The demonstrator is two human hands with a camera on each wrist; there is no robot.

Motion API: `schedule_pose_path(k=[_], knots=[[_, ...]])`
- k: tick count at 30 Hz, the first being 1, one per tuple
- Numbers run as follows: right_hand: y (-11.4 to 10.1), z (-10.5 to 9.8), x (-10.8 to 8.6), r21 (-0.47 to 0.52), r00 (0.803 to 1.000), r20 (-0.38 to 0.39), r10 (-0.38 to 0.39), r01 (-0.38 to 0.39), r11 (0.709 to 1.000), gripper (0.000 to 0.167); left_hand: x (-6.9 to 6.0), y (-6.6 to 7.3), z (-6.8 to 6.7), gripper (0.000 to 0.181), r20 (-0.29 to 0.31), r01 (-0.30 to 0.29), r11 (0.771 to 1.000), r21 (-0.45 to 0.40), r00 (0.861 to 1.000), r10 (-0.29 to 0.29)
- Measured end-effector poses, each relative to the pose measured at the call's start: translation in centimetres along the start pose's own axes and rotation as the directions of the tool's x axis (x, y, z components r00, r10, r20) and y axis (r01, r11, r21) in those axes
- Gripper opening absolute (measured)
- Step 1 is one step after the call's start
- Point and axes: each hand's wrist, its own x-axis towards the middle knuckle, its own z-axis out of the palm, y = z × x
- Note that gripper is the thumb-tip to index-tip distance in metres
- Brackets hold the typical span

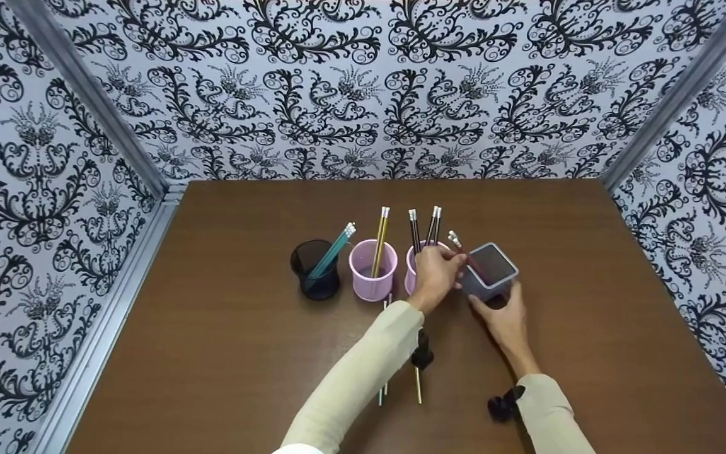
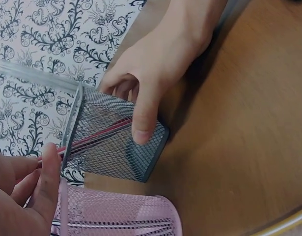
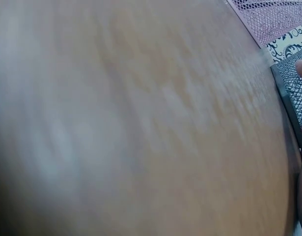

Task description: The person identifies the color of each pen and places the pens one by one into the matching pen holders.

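Note:
My right hand (image 1: pixel 507 318) grips a grey square mesh pencil holder (image 1: pixel 488 290), thumb on its near side. In the left wrist view the holder (image 2: pixel 111 157) stands tilted. Red pencils (image 2: pixel 99 133) slant inside it, and their white ends show at its left rim in the head view. The fingers of my left hand (image 1: pixel 437 274) pinch these red pencils just outside the rim. Behind that hand is a pink mesh cup (image 2: pixel 106 206) with several black pencils (image 1: pixel 414 230), partly hidden. The right wrist view is mostly bare tabletop, with the holder's edge at far right.
Left of the hands stand another pink mesh cup (image 1: pixel 372 290) with yellow pencils (image 1: pixel 380 243) and a black cup (image 1: pixel 320 290) with teal pencils (image 1: pixel 331 252). Loose pencils (image 1: pixel 418 386) lie on the brown table (image 1: pixel 224 353) under my left forearm. Patterned walls (image 1: pixel 350 94) enclose the table's back and sides.

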Motion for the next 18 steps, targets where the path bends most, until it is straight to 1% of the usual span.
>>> schedule_pose_path(k=[3,6,12,14,15,18], knots=[[0.1,-0.1,0.1,-0.016,1.0,0.013,0.001,-0.001,1.0,0.094,-0.1,-0.1,-0.1,0.012,-0.008,0.011,1.0,-0.015,1.0,-0.011],[0.0,0.1,0.0,-0.021,1.0,0.024,0.007,-0.007,1.0,0.095,-0.2,-0.1,-0.6,0.012,-0.008,0.006,1.0,-0.012,1.0,-0.006],[-0.1,-0.1,-0.1,-0.014,0.999,0.02,0.027,-0.027,1.0,0.093,-0.6,-0.4,-1.2,0.013,0.021,-0.021,1.0,0.01,1.0,0.021],[-0.2,-0.2,0.0,0.001,0.999,0.028,0.036,-0.036,0.999,0.092,-0.7,-0.6,-1.6,0.013,0.028,-0.051,0.998,0.034,0.998,0.05],[-0.2,-0.3,0.1,0.012,0.999,0.035,0.04,-0.041,0.999,0.092,-0.8,-0.7,-1.9,0.013,0.026,-0.079,0.994,0.069,0.997,0.078],[-0.4,-0.5,0.5,0.019,0.997,0.069,0.046,-0.048,0.999,0.092,-0.9,-0.9,-2.7,0.011,0.019,-0.168,0.969,0.179,0.986,0.167]])
